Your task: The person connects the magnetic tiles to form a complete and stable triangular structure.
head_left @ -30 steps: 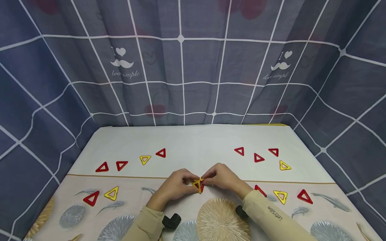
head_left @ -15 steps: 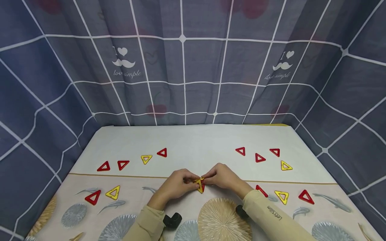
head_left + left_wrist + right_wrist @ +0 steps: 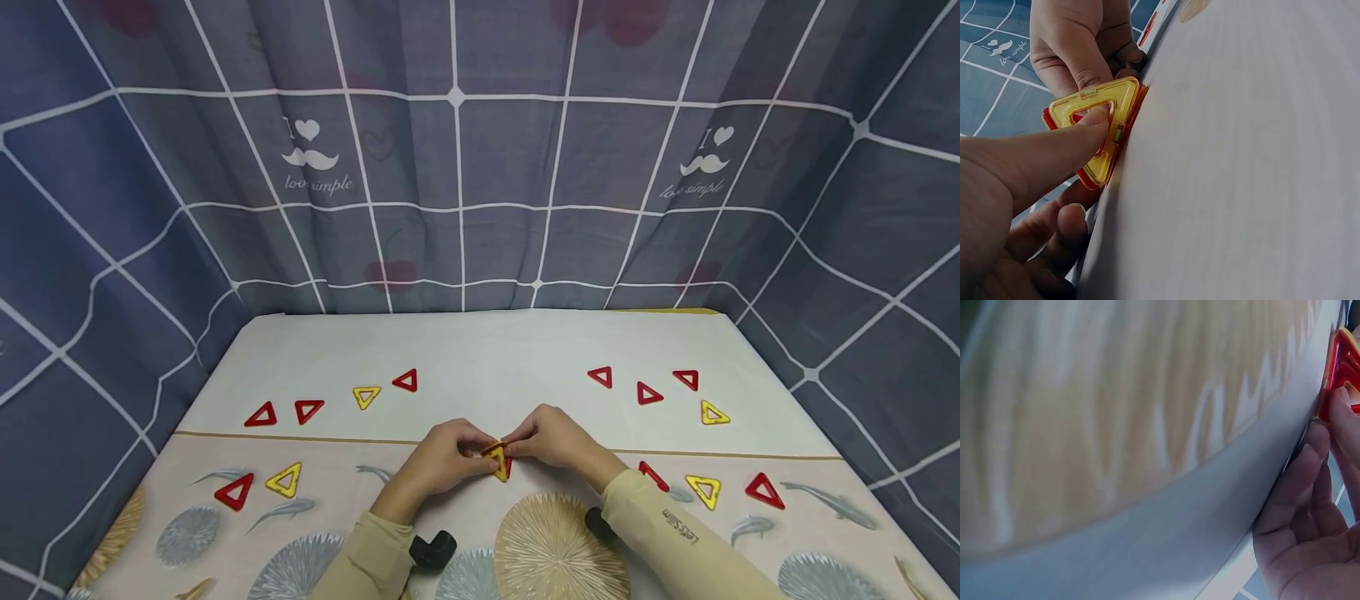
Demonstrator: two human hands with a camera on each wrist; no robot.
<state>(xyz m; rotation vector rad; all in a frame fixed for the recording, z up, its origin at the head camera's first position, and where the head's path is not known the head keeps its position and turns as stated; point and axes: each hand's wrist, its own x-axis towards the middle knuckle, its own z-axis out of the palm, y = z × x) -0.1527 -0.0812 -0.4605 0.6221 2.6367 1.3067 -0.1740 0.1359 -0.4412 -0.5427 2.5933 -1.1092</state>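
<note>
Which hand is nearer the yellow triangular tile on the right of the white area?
Right. The right hand is left of the yellow triangular tile and closer to the wearer; the left hand is farther left, beyond the right one.

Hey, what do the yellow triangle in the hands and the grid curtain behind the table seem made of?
The yellow triangle is probably plastic, glossy and translucent, with highlights along moulded ridges. The grid curtain seems matte fabric, hanging in soft folds; which fibre is unclear.
</note>
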